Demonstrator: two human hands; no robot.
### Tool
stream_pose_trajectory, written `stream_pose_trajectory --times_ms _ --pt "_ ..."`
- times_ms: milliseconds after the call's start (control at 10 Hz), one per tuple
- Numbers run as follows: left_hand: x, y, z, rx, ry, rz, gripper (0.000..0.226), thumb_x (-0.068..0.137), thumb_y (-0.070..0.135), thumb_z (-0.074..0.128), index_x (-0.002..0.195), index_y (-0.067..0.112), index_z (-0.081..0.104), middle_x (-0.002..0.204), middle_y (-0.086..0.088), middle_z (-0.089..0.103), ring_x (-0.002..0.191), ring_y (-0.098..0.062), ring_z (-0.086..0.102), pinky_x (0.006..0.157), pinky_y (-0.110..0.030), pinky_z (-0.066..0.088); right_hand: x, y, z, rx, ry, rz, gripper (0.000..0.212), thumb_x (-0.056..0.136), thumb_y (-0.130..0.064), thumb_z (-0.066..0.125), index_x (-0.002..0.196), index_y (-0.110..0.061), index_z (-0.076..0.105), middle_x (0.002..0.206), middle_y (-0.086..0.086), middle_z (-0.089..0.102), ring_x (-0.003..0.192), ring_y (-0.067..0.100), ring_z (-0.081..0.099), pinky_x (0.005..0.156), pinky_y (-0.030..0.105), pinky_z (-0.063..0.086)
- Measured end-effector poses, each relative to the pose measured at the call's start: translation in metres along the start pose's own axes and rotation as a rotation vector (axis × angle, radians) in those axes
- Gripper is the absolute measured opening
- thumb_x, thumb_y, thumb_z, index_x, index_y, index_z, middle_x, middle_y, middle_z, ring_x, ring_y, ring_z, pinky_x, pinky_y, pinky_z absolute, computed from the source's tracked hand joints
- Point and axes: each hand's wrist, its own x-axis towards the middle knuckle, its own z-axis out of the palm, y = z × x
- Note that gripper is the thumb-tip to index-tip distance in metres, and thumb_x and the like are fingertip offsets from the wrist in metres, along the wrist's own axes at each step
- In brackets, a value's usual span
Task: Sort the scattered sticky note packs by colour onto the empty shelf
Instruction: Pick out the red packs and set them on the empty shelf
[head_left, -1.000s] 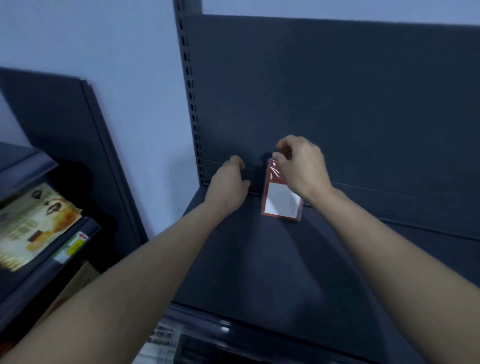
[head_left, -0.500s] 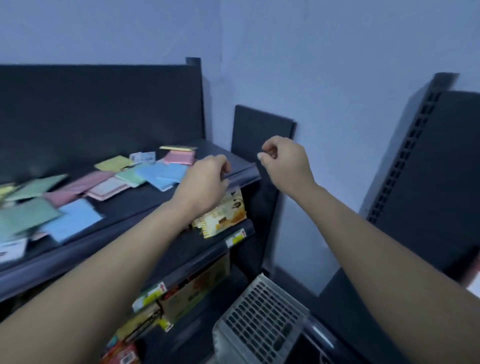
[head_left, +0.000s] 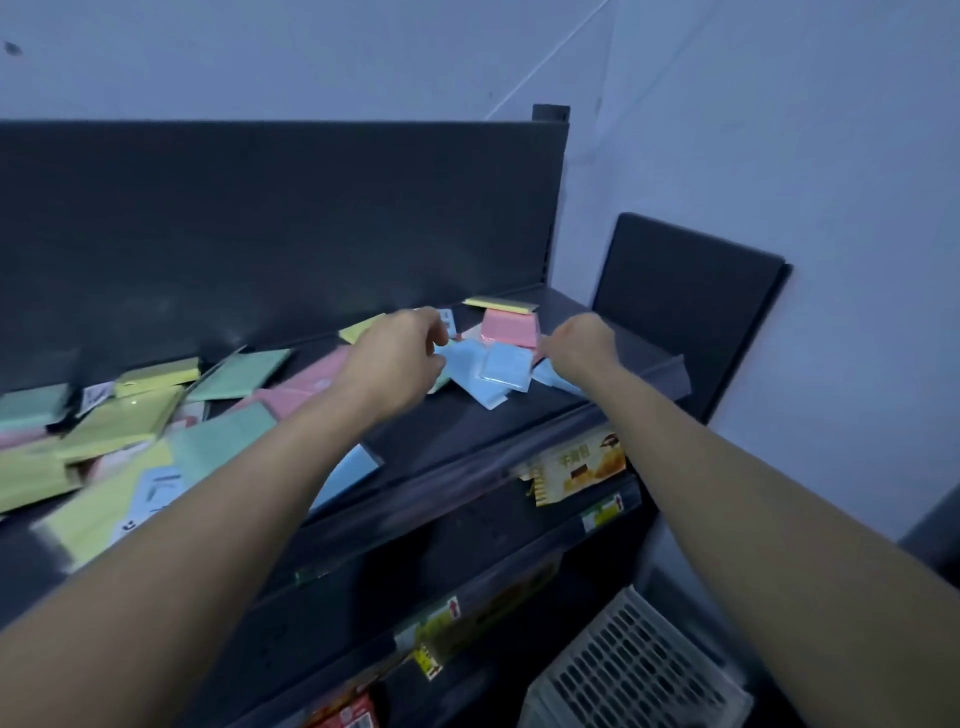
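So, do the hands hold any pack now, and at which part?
It cannot be told. The left hand and right hand curl over the blue packs, fingertips mostly hidden; no pack is plainly lifted off the shelf.

The right hand (head_left: 584, 345) no longer holds the red pack seen at the empty shelf, and with the left hand (head_left: 395, 358) it now hovers over the blue packs (head_left: 498, 371) at the right end of the cluttered shelf (head_left: 467, 431).
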Motion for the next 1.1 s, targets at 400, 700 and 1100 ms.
stream_pose_trajectory --times_ms 400,700,1100 --pt "0.042 -0.004 0.025 0.097 -0.047 -0.083 0.022 0.089 0.015 0.055 0.111 0.012 0.058 0.110 -0.005 0.060 0.097 -0.024 0.057 0.083 -0.035 0.048 0.095 0.010 0.029 0.008 -0.183 0.142 0.027 0.087 -0.007 0.059 0.063 -0.010 0.046 0.081 0.007 0.053 0.082 0.020 0.050 0.066 0.027 0.039" --pt "0.060 0.003 0.042 0.114 -0.060 -0.140 0.023 0.090 0.015 0.054 0.112 0.012 0.057 0.108 -0.006 0.059 0.094 -0.024 0.055 0.076 -0.031 0.045 0.117 0.010 0.029 -0.052 -0.453 0.087 0.036 0.078 0.003 0.067 0.113 0.004 0.059 0.101 0.015 0.052 0.098 0.029 0.054 0.075 0.031 0.046" --pt "0.067 0.018 0.040 0.114 -0.020 -0.120 0.022 0.089 0.016 0.056 0.109 0.010 0.059 0.108 -0.007 0.061 0.095 -0.025 0.056 0.081 -0.034 0.047 0.112 -0.017 0.001 0.306 -0.313 0.191 0.028 0.084 0.011 0.058 0.064 -0.006 0.048 0.069 0.014 0.055 0.047 0.014 0.052 0.045 0.019 0.042"
